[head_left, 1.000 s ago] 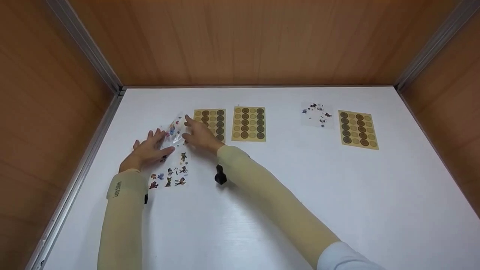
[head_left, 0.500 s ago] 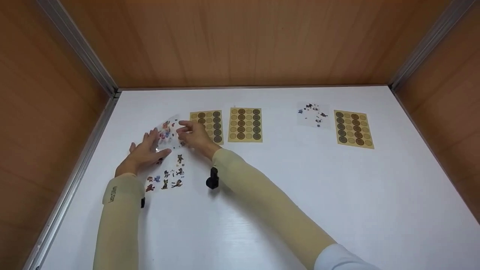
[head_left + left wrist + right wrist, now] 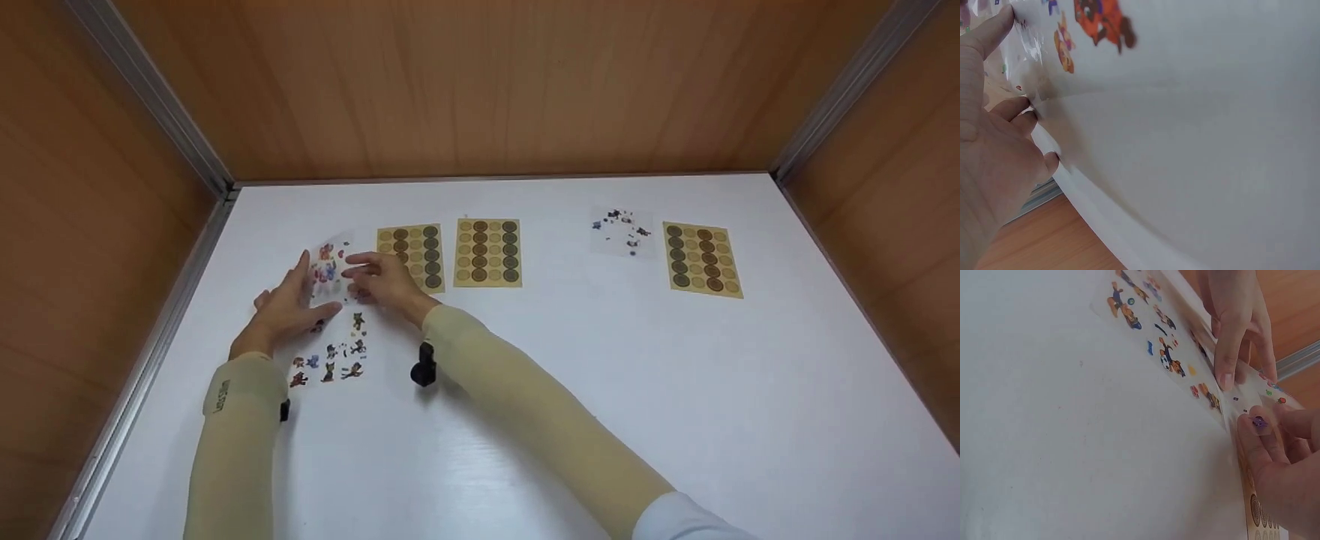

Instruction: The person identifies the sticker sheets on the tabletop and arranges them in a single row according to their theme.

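A clear sticker sheet with small colourful figures (image 3: 328, 270) lies between my two hands at the table's left, partly lifted. My left hand (image 3: 285, 307) is spread along its left side; in the left wrist view the fingertips (image 3: 1028, 102) touch down at the sheet and table. My right hand (image 3: 390, 285) pinches the sheet's right part; a purple sticker (image 3: 1260, 421) shows over its fingers in the right wrist view. Just below, a second clear sheet with dog-like cartoon stickers (image 3: 343, 361) lies flat, its upper part covered by my left thumb and the lifted sheet.
Two yellow sheets of round coin-like stickers, one partly behind my right hand (image 3: 431, 255) and one beside it (image 3: 487, 253), lie at the back. Farther right are another clear sticker sheet (image 3: 621, 232) and a third coin-sticker sheet (image 3: 703, 259). Wooden panels (image 3: 495, 90) border the white table.
The clear sheet has come down from a steeper, folded-up position and lies flatter. My right hand has moved slightly down and left with it. My left hand stays nearly in place.
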The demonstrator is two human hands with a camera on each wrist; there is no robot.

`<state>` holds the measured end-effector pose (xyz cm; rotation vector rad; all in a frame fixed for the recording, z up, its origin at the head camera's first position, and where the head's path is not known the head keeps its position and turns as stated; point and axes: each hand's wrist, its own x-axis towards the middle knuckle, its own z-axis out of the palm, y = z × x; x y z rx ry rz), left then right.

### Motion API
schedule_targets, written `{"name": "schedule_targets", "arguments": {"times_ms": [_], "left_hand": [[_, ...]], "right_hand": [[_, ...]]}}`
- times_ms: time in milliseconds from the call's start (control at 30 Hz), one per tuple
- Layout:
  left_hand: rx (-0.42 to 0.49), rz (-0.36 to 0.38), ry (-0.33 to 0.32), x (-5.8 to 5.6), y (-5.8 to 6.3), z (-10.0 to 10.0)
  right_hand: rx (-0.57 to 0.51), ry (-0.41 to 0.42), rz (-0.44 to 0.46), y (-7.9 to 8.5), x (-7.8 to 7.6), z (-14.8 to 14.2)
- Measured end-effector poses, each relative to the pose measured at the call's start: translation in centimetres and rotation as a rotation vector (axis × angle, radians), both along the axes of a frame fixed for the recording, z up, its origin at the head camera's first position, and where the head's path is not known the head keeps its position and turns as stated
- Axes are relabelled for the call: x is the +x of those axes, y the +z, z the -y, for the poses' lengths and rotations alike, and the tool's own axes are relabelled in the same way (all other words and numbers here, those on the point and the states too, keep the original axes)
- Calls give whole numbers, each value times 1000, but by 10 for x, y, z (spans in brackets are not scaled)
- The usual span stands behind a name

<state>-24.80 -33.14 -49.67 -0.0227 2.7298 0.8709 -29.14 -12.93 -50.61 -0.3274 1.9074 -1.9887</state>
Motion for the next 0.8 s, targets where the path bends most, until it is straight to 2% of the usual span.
{"name": "schedule_targets", "arguments": {"times_ms": [133, 233, 367, 500, 633, 800], "left_hand": [[19, -12, -7, 1, 1, -5], [70, 1, 7, 3, 7, -12], [191, -9, 31, 2, 15, -24], [333, -77, 31, 0, 21, -43], [448, -112, 50, 4, 30, -61], [584, -93, 94, 19, 42, -81]], "right_hand": [[-16, 0, 24, -1, 1, -6], [-28, -1, 41, 1, -1, -11], [-84, 1, 69, 7, -3, -22], [-165, 3, 104, 14, -1, -40], [-226, 12, 147, 19, 9, -63], [-271, 17, 209, 24, 27, -91]]}}
